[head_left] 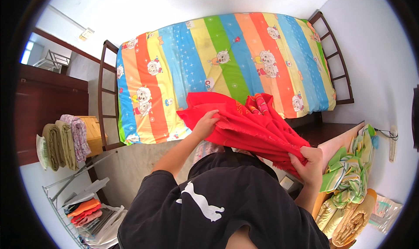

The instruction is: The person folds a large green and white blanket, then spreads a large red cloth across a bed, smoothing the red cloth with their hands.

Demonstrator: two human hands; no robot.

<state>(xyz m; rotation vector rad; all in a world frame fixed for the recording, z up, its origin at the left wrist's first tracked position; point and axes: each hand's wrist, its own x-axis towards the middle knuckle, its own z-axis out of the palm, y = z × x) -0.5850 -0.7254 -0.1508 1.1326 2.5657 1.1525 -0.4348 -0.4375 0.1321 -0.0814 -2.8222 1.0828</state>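
A red cloth with a frayed edge and a yellow and pink pattern on part of it hangs bunched and folded in front of me. My left hand grips its left part, with the fingers over the fabric. At its lower right corner, my right hand pinches the frayed edge between thumb and fingers. The cloth sags between both hands and overlaps the near side of the bed in view. That bed carries a striped, cartoon-printed sheet in bright colours.
Dark bed frame ends stand at both sides. Folded blankets rest at the left, above a metal rack with folded clothes. Striped green fabric and a rolled tan quilt lie close at my right, near the wall.
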